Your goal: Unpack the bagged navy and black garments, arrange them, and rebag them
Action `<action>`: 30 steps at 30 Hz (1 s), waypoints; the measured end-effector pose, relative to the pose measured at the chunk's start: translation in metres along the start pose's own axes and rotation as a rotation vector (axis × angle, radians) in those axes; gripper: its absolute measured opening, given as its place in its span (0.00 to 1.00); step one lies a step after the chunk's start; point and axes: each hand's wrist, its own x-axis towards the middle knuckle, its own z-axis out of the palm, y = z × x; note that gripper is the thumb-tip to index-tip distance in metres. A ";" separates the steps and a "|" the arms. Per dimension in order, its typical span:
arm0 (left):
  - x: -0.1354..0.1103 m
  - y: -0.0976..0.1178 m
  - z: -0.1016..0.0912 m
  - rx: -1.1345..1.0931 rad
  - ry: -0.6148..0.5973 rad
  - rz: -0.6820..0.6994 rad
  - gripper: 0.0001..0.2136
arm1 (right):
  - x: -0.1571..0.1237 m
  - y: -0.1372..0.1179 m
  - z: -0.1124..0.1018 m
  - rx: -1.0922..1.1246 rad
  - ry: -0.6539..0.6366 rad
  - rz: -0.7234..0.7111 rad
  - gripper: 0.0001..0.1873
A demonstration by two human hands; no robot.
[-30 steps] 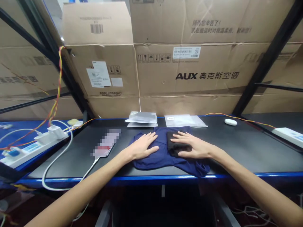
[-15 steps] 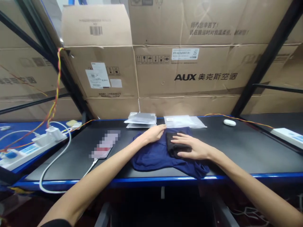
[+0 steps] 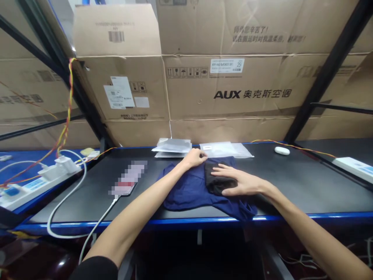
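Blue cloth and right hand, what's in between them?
A black bundle lies there, on the blue cloth and under the right hand, in the head view.

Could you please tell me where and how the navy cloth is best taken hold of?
Probably by pinching its front-right corner from the front: there the navy cloth bunches into loose folds near the table's blue front edge, while elsewhere it lies flatter, with the black bundle on it beneath the right hand.

The cloth (image 3: 189, 194) lies at the front edge of the table (image 3: 309, 179), the bundle (image 3: 214, 182) on it. Left of the cloth is the phone (image 3: 126, 182); along the back edge lie bags (image 3: 171, 146), the case (image 3: 282, 151) to their right, cardboard (image 3: 204, 130) behind.
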 end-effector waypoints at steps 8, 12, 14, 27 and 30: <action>0.002 0.014 0.005 0.080 0.047 -0.093 0.09 | 0.000 -0.003 0.002 -0.009 0.029 -0.015 0.40; 0.005 0.020 0.009 0.091 0.108 -0.159 0.05 | -0.001 -0.005 0.002 -0.010 0.039 -0.015 0.39; 0.005 0.023 0.008 0.076 0.156 -0.168 0.04 | -0.001 -0.004 0.002 -0.004 0.043 -0.013 0.40; -0.061 0.031 -0.034 0.135 0.358 0.266 0.09 | -0.001 -0.002 0.004 -0.011 0.046 -0.011 0.39; -0.091 0.022 -0.035 0.102 0.234 0.298 0.08 | -0.001 -0.003 0.004 -0.016 0.052 -0.014 0.38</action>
